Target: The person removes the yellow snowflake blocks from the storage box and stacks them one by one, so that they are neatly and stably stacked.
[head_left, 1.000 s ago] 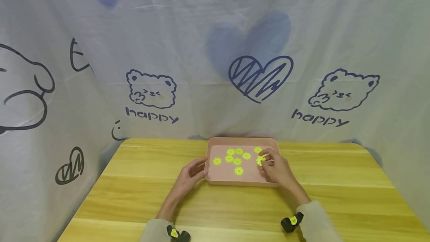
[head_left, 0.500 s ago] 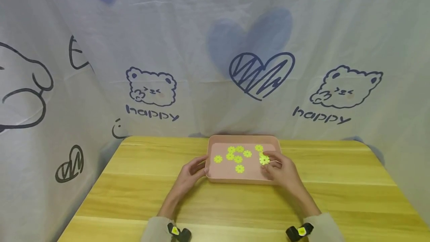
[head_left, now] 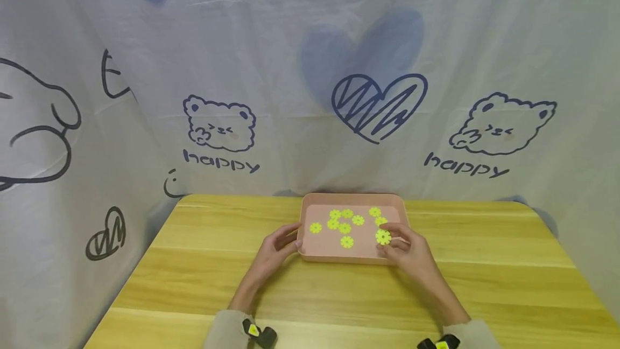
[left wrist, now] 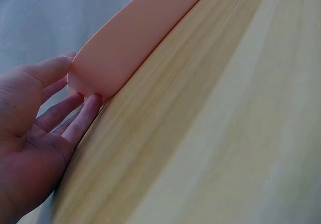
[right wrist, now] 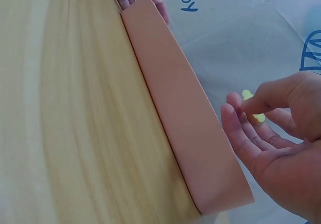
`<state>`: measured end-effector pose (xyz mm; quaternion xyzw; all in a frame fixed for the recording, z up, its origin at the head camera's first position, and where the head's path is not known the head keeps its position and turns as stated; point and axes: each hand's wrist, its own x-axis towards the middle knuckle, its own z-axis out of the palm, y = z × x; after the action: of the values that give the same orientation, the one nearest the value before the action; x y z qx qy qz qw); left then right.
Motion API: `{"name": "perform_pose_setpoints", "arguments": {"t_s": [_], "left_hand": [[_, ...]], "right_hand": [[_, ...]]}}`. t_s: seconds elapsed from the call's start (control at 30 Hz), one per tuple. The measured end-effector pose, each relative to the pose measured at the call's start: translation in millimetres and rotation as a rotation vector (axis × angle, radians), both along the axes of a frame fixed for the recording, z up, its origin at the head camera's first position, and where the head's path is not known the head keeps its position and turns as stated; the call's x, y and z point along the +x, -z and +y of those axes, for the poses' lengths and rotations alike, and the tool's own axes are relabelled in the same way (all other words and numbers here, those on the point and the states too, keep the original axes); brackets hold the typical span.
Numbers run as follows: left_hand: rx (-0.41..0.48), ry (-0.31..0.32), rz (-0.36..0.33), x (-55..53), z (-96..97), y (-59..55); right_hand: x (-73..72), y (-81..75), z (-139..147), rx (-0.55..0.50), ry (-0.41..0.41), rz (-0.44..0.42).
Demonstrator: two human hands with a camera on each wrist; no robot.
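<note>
Clamping pink tray (head_left: 339, 258) by left end w/ fingers of L hand (head_left: 274, 252), prob. to steady it; pinching yellow flower (head_left: 386, 240) in R hand (head_left: 413, 251) over tray's right end, prob. for control.

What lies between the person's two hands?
In the head view, most of the pink tray lies between the left hand and the right hand, with yellow flowers inside; the right hand pinches another.
</note>
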<state>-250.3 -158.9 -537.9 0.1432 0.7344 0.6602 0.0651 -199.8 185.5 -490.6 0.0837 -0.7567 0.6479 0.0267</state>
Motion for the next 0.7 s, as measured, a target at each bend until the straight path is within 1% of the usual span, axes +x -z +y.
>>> {"name": "perform_pose_setpoints", "arguments": {"t_s": [0.07,0.13,0.23,0.37,0.57,0.7], "left_hand": [[0.001,-0.001,0.0,0.5,0.2,-1.3],[0.005,-0.001,-0.001,0.6,0.2,-1.8],[0.004,-0.003,-0.004,0.7,0.3,-2.0],[0.001,-0.011,-0.01,1.1,-0.4,-1.4],[0.005,-0.008,-0.022,1.3,-0.8,-1.1],[0.016,-0.001,-0.02,0.5,-0.1,-0.8]], "right_hand": [[1.6,-0.5,-1.1,-0.021,-0.015,-0.012],[3.5,-1.4,-2.5,-0.016,-0.015,-0.01],[7.5,-1.8,-4.6,-0.006,-0.025,0.01],[14.4,-1.0,-7.1,-0.007,-0.061,0.051],[23.4,4.0,-11.8,0.065,-0.056,0.095],[28.8,7.5,-16.5,0.098,-0.044,0.083]]}}
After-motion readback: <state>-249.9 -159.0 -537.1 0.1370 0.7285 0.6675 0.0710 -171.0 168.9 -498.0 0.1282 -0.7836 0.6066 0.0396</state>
